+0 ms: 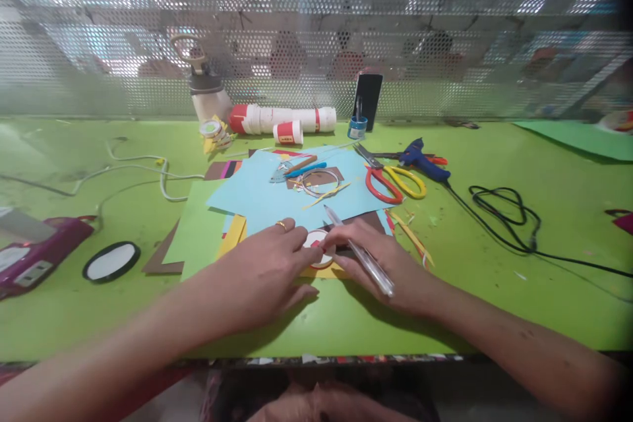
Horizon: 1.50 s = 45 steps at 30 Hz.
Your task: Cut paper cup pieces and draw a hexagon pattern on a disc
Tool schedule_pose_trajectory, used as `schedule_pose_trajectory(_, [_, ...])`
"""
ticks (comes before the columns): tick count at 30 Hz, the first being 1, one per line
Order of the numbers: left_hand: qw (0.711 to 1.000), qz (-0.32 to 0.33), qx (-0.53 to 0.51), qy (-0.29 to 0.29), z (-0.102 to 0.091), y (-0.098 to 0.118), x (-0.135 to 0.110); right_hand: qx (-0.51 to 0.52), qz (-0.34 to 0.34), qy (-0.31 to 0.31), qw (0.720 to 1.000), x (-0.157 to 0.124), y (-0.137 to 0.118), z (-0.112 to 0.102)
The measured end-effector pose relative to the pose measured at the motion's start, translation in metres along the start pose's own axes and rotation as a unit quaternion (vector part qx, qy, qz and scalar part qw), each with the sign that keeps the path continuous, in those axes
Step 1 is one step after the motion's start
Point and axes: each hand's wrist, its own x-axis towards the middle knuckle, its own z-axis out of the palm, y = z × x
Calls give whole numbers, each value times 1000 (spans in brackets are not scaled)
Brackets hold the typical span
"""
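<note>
A small white disc (324, 258) with a red rim lies on yellow paper near the table's front edge, a little red piece (318, 245) at its middle. My left hand (274, 257) reaches over the disc from the left, fingers stretched out, the index fingertip on the red piece and the thumb apart below. From the right, my right hand (383, 257) brings its fingertips to the same piece. A clear-barrelled pen (368, 264) is tucked in that hand, its tip pointing up and left. The fingers partly cover the disc.
Beyond the hands, blue paper (247, 194) holds a pencil, pen and wire ring (320, 173). Scissors (390, 178) and a corded glue gun (425, 161) lie right. A white tube (287, 120), paper cup (288, 132), phone (368, 99) and bottle (208, 92) line the back; a purple power strip (44, 254) sits left.
</note>
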Motion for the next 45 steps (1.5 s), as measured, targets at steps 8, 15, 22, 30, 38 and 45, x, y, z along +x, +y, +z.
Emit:
schedule_pose_trajectory(8, [999, 23, 24, 26, 15, 4, -5, 16, 28, -3, 999, -1, 0, -1])
schedule_pose_trajectory(15, [999, 9, 13, 49, 26, 1, -8, 77, 114, 134, 981, 0, 0, -14])
schedule_pose_trajectory(22, [999, -5, 1, 46, 27, 1, -5, 158, 166, 156, 961, -6, 1, -26])
schedule_pose_trajectory(30, [1000, -14, 4, -25, 27, 0, -6, 72, 177, 74, 979, 24, -33, -28])
schedule_pose_trajectory(38, [995, -6, 79, -52, 27, 5, -5, 160, 215, 63, 961, 33, -20, -6])
schedule_pose_trajectory(45, [991, -13, 100, -91, 22, 11, -3, 156, 230, 34, 960, 31, -14, 1])
